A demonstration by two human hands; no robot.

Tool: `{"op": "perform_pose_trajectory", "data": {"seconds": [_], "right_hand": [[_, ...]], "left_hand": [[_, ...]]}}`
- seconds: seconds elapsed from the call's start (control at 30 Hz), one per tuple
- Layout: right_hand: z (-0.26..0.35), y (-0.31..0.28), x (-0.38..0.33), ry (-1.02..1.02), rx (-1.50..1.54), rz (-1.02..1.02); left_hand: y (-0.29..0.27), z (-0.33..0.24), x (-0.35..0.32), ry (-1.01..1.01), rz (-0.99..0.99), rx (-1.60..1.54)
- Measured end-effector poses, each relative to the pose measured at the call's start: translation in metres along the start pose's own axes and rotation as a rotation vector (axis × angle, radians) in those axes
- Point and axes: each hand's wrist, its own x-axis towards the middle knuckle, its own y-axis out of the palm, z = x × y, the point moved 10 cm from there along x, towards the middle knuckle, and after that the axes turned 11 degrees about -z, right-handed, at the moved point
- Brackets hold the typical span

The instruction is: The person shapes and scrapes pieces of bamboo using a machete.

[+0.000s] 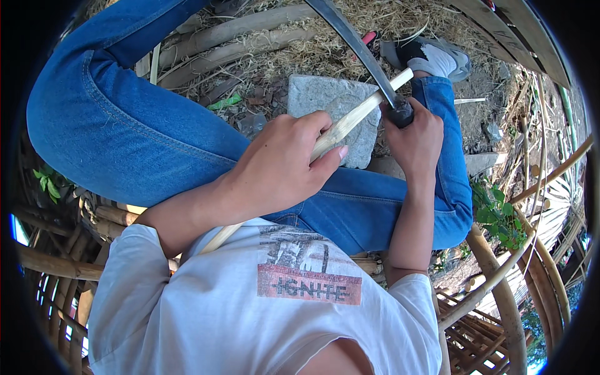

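Pale wooden stick (359, 115), held slantwise over the lap; its near end seems to come out under the left forearm, by the white shirt (206, 306). Far end points up and right, raised above a grey stone slab (312, 97).

Left hand (292, 150): fingers wrapped round the stick, thumb laid along it. Right hand (415, 134), a bit farther out: closed on the dark handle (400, 114) of a curved knife (356, 49). Blade crosses the stick close to its far end, apparently touching.

Step in hand, judged by posture: trimming or shaving the stick. Next stroke would call for a steady left grip, fingers clear of the edge, and a shallow blade angle. Cannot tell how deep the edge bites.

Beyond: jeans (150, 125) folded round the work spot, curled shavings (275, 59), round poles (234, 31), a shoe (460, 59), red-handled object (370, 39) near it, partly hidden.
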Motion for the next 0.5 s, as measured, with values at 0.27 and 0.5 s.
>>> {"op": "perform_pose_trajectory", "data": {"seconds": [0.27, 0.5], "right_hand": [[0.0051, 0.0034, -0.0032, -0.009, -0.014, 0.051], [0.0047, 0.0077, -0.0044, -0.026, -0.077, 0.081]], "left_hand": [[0.0007, 0.0006, 0.0011, 0.005, 0.009, 0.051], [0.0027, 0.0035, 0.0006, -0.008, 0.029, 0.079]]}}
